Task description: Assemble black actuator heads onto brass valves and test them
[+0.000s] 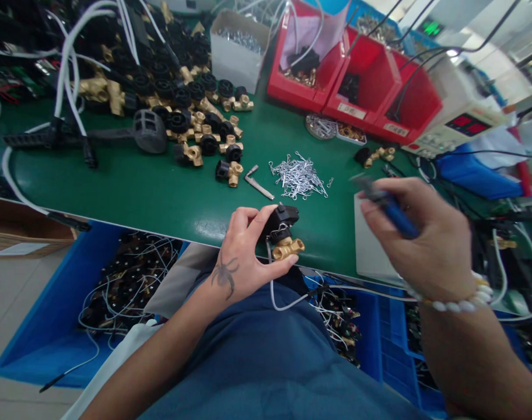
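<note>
My left hand [246, 251] is closed around a brass valve [287, 248] topped by a black plastic housing [284, 216], at the near edge of the green bench. A bent wire clip [284, 229] shows between housing and brass, and a white cable hangs from the unit. Off to the right, my right hand [423, 224] grips blue-handled pliers [397, 214], blurred by motion, jaws pointing left, apart from the valve. Beyond the valve lie a loose pile of silver spring clips [300, 177] and a small bent metal key [259, 184].
Several brass valves with black caps [209, 125] crowd the back left, near a black mallet [149, 131]. Red bins [307, 87], a white carton [237, 64] and a power supply [461, 128] stand behind. Blue crates [51, 344] sit below the bench; a pale box [373, 245] lies right.
</note>
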`<state>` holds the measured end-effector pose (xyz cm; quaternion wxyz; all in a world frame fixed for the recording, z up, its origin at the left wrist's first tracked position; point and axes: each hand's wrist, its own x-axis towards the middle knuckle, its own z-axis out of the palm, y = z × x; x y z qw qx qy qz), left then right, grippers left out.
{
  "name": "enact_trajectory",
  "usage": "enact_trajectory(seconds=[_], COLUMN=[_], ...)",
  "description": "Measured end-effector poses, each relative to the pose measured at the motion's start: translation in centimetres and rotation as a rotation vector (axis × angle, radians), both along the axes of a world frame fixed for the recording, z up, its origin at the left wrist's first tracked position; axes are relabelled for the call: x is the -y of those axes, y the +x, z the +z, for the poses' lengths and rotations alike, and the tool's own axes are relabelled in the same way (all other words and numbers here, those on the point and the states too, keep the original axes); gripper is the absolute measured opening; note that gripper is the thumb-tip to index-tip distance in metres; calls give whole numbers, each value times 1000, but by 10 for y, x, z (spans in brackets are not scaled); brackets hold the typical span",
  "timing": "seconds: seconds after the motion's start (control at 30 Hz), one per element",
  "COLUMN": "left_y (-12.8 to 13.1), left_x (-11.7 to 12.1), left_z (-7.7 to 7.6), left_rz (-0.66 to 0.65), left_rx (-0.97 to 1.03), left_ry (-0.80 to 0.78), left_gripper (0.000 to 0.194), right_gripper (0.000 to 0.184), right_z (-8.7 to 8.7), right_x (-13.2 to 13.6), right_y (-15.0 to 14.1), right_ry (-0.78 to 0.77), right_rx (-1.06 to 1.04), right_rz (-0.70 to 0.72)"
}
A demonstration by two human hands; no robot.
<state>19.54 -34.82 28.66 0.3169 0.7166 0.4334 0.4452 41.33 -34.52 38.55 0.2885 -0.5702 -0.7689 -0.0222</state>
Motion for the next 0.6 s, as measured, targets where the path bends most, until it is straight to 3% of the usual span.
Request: enact_trajectory(seconds=[0.07, 0.23, 0.37, 0.4, 0.53, 0.6], left_y=[1, 2, 2, 2, 2, 2], left_x=[0, 0, 0, -1, 0, 1], left_z=[1, 2, 1, 0, 0, 1], left_rz=[3, -3, -2, 0, 25, 55], left_rx=[-9, -28, -11, -8, -14, -22], left_ry=[9, 12, 9, 10, 10, 5], left_gripper=[71, 70, 71, 71, 70, 70], right_gripper=[14, 15, 13, 14, 15, 19], right_z=[-2, -6, -7, -9, -16, -13], right_x=[1, 1, 5, 6, 4, 2], right_y=[-1, -1, -2, -3, -3, -3], right_ry=[113, -308, -22, -16, -379, -435], right_rx=[-87, 199, -46, -74, 116, 81], right_rz=[-69, 183, -63, -87, 84, 103])
